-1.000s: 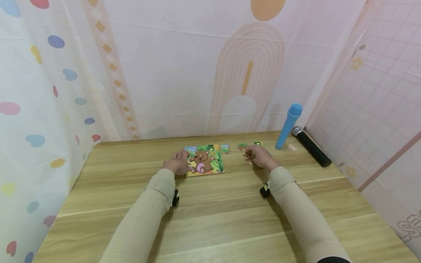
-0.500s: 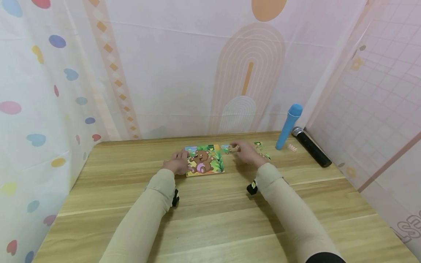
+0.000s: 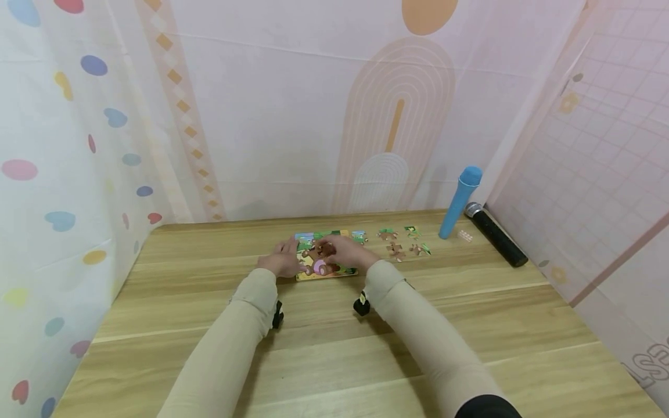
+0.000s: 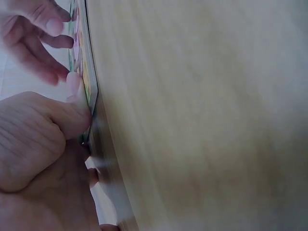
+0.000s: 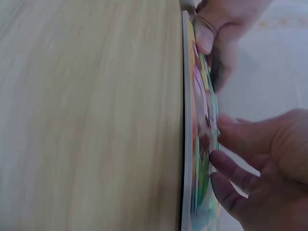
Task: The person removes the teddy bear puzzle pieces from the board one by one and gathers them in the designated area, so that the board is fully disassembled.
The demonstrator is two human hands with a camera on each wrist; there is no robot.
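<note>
A jigsaw puzzle board [image 3: 306, 275] with a brown bear picture lies flat on the wooden table. My left hand [image 3: 282, 260] grips its left side, and the left wrist view has the thumb [image 4: 74, 108] on its edge. Over the bear's head, my right hand [image 3: 347, 251] pinches a small brown puzzle piece [image 3: 326, 249]. The fingers hide part of this piece, and in the right wrist view the fingertips [image 5: 222, 159] are just above the board. Right of the board lie several loose pieces, among them a brown one [image 3: 395, 251] and a brown-and-green one [image 3: 387, 234].
A blue microphone [image 3: 460, 203] stands upright at the back right. Next to it a black microphone [image 3: 496, 235] lies on the table [image 3: 313, 354], with a small pale dotted item [image 3: 464, 235] nearby. A patterned curtain [image 3: 272, 116] hangs behind the table's back edge.
My right hand has moved left from the loose pieces to above the board, carrying a brown puzzle piece. The left hand has stayed at the board's left side.
</note>
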